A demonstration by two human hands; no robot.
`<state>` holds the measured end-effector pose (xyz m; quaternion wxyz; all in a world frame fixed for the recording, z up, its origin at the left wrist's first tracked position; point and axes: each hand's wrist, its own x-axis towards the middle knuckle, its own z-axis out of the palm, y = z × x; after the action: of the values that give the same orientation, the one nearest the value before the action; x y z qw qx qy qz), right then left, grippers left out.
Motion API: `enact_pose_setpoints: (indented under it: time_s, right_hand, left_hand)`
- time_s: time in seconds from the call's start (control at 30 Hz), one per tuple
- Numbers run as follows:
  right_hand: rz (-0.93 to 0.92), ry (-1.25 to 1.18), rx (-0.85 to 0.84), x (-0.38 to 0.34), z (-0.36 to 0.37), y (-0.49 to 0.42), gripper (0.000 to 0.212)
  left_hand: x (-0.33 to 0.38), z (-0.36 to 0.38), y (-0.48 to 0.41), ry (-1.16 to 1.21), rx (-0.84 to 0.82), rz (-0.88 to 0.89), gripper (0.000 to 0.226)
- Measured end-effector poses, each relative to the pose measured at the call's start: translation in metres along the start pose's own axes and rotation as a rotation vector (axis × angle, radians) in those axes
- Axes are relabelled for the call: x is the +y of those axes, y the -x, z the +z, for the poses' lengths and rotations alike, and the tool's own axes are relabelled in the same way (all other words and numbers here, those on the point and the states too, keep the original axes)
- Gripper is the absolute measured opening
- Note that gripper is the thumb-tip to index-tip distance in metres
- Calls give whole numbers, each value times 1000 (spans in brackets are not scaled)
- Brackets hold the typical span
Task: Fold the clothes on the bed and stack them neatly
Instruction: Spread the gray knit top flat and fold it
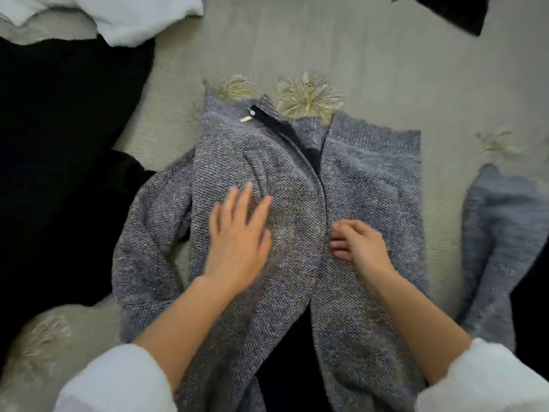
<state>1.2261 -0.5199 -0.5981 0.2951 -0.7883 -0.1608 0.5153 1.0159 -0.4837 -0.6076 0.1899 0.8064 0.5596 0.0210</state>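
A grey-blue knitted cardigan (365, 179) lies front up on the bed, collar away from me, its front opening running down the middle. My left hand (240, 233) lies flat with straight fingers on the left front panel. At the opening, my right hand (356, 243) has its fingers curled on the edge of the right panel. The left sleeve (142, 233) hangs down beside the body. The right sleeve (499, 233) lies spread out to the right.
The bed cover (297, 49) is pale with embroidered flowers. Black clothing (59, 144) is piled at the left, a white garment (133, 16) at the top left, and a dark item (457, 13) at the top right.
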Motion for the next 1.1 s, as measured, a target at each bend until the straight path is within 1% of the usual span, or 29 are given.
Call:
enact_pose_setpoints:
  time_s: [0.03,0.07,0.13,0.17,0.2,0.23,0.27,0.3,0.33,0.4,0.43,0.47,0.53,0.6,0.67,0.7,0.77,0.83,0.9,0.93,0.97,1.0,1.03,1.07,1.1]
  right_hand:
    - [-58,65,12,-9,5,-6,31]
    - [-123,138,34,-18,11,-13,39]
    - [-235,253,60,-36,29,-28,51]
    - [-271,297,62,-45,38,-36,54]
    - [-298,338,64,-53,48,-44,53]
    - [-320,369,66,-63,57,-51,45]
    - [-334,345,83,-74,64,-56,31]
    - [-323,251,120,-83,68,-61,17]
    - [-315,119,185,-89,71,-66,13]
    - [-228,-95,317,-87,66,-71,27]
    - [-162,-131,353,-79,62,-71,32]
    - [-99,-109,348,-69,57,-66,35]
    - [-23,14,230,-46,48,-57,41]
    - [-21,95,130,-37,40,-56,43]
    - [-36,101,141,-42,34,-62,36]
    - [-71,127,171,-47,31,-67,32]
    - [-188,203,240,-57,23,-77,24]
    - [-261,250,371,-74,7,-88,7]
    - [-277,236,567,-88,-21,-108,27]
    - [-251,209,645,-93,-36,-120,35]
    - [-188,179,679,-94,-51,-135,41]
    - [-116,125,650,-95,-63,-147,42]
    - [-41,63,584,-94,-73,-156,34]
    - [7,8,507,-93,-78,-162,21]
    - [18,-15,459,-95,-81,-164,13]
  left_hand:
    - [-13,-2,-5,11,75,-67,59]
    - [-25,-4,-11,23,99,-143,61]
    - [-45,-6,-25,58,46,-284,66]
    - [-51,-5,-30,71,3,-334,68]
    - [-55,-3,-34,71,-30,-358,70]
    - [-56,-1,-35,65,-46,-364,70]
    - [-57,0,-36,64,-45,-360,70]
    - [-56,0,-36,70,-30,-354,70]
    - [-56,0,-35,81,-17,-354,70]
    - [-58,1,-32,88,-5,-344,69]
    - [-59,3,-30,77,-4,-325,69]
    - [-60,5,-27,62,-7,-299,68]
    - [-61,9,-24,44,-18,-263,68]
    - [-59,9,-25,68,-23,-275,70]
    - [-55,6,-30,141,-13,-318,69]
    - [-52,5,-35,179,8,-330,66]
    - [-47,0,-47,235,95,-327,52]
    - [-44,-9,-72,312,216,-350,41]
    - [-44,-20,-108,476,281,-429,43]
    - [-48,-24,-131,599,286,-495,47]
    - [-52,-27,-152,707,288,-569,52]
    - [-56,-29,-173,771,285,-656,55]
    - [-57,-32,-190,794,268,-732,52]
    - [-57,-35,-203,805,227,-768,40]
    - [-55,-40,-213,817,192,-760,20]
